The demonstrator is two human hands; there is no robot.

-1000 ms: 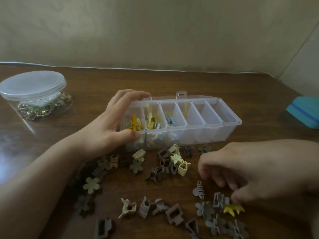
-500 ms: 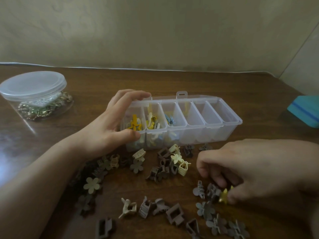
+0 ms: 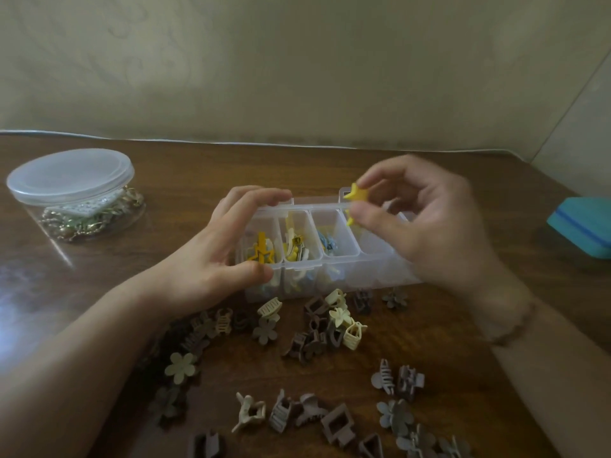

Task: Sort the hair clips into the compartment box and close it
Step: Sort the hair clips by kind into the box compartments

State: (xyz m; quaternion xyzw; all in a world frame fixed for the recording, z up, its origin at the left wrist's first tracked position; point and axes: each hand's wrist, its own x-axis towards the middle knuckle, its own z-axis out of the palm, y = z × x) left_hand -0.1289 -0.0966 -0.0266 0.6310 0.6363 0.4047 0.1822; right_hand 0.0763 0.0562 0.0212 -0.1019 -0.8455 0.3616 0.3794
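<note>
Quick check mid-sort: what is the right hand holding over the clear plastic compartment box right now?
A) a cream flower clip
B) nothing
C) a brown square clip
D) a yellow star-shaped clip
D: the right hand pinches a yellow star-shaped clip between thumb and fingers, above the open clear plastic compartment box, while the left hand steadies the box's left end.

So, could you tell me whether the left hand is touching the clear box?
Touching. The head view shows the left hand gripping the box's left end, fingers on the far rim, thumb against the near wall.
</note>
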